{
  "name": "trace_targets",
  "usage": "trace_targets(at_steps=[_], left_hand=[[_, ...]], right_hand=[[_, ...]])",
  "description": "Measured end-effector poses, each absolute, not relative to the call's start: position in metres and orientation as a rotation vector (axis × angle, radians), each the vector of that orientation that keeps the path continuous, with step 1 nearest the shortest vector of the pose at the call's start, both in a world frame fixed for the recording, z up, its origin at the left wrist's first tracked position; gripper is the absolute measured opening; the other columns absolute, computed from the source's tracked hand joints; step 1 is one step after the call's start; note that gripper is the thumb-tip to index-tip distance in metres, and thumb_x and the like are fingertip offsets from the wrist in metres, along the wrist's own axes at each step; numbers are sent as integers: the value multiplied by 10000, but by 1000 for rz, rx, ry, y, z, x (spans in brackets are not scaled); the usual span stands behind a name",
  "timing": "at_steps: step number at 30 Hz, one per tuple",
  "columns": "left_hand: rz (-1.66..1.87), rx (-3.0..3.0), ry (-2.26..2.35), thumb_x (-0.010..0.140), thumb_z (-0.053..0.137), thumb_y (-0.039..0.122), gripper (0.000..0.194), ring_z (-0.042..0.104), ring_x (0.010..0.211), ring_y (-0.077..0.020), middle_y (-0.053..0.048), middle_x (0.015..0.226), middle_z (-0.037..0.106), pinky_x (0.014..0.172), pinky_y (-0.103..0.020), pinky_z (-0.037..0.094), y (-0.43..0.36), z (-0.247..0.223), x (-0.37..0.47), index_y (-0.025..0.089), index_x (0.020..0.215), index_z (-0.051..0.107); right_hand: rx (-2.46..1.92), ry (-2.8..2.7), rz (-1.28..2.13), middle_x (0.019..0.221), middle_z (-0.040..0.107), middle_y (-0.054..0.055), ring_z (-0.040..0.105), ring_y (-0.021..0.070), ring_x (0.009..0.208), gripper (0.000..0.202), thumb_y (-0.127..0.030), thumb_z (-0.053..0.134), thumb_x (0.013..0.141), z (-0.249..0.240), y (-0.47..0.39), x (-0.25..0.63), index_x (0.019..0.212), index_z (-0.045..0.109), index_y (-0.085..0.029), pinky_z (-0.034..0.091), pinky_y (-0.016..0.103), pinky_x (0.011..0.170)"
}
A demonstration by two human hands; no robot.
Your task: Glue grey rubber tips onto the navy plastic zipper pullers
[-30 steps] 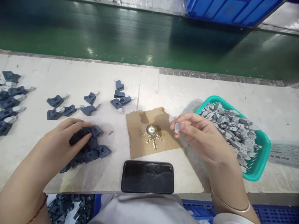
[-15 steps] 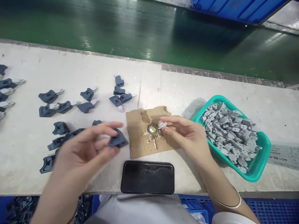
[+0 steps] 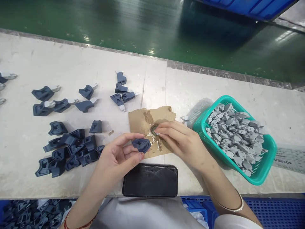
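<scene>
My left hand (image 3: 124,152) grips a dark blue-grey plastic part (image 3: 142,145) between thumb and fingers, over the left edge of a cardboard piece (image 3: 138,122). My right hand (image 3: 183,140) is closed in a pinch, its fingertips down at a small round dish (image 3: 153,129) on the cardboard. A small light-grey plastic piece (image 3: 157,133) is in that pinch, mostly hidden by the fingers. Shiny wet liquid is spattered on the cardboard around the dish. Several loose dark parts (image 3: 78,146) lie in a heap left of my left hand.
A green basket (image 3: 202,127) full of light-grey pieces stands at the right. A phone (image 3: 150,181) lies at the table's front edge. Several dark parts with light tips (image 3: 43,93) lie at the back left. One light piece (image 3: 185,118) lies beside the basket. A green surface (image 3: 95,28) runs behind.
My left hand has moved right with the dark part, to the cardboard, and the part has turned. My right hand has brought the light-grey piece left and down to the dish.
</scene>
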State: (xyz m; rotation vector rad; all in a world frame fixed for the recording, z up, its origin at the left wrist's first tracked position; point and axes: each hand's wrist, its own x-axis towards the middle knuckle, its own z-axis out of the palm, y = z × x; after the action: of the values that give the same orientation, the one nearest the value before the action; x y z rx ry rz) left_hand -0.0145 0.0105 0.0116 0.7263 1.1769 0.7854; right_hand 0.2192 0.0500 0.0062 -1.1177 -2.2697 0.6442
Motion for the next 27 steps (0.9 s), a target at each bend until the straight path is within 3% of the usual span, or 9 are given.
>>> trace_targets(at_steps=[8,14,21,24,27], left_hand=[[801,535,1091,830,870,341,259,743,896,-166,-71,1088,810,806,-233,610,13,16,-6,226,1036,764],[830,448,1138,820,868,279,234,733,1073,-197,-65,1222,796,883,-238,602,12,25,4,230,1033,783],[768,439,1133,862,830,213,223,756,981,-175,-39,1178,792,809,-223,593,11,30,3,260,1066,753],[767,448,1102,894,809,294,223,749,994,-184,-45,1198,774,850,-243,605,10,27,3,260,1109,763],[811,483,1055,941,759,375,211,724,869,-142,-19,1102,777,827,-241,603,10,20,3,283,1131,753]], right_hand=[[-1125,-2243,642,1153,784,117,747,208,1138,187,-76,585,1017,8,47,224,1124,711,-163,599,317,1014],[-1189,-1912,902,1096,798,60,762,172,1020,171,-102,639,985,14,48,227,1074,731,-215,629,291,911],[-1199,-1401,1282,1017,802,29,759,144,938,142,-120,711,929,14,47,225,963,773,-243,624,231,809],[-1214,-1271,1388,980,802,33,758,130,884,101,-135,759,897,11,49,226,930,780,-229,619,209,784],[-1213,-1217,1457,971,804,39,763,131,883,82,-153,797,876,10,51,225,924,789,-220,622,203,784]])
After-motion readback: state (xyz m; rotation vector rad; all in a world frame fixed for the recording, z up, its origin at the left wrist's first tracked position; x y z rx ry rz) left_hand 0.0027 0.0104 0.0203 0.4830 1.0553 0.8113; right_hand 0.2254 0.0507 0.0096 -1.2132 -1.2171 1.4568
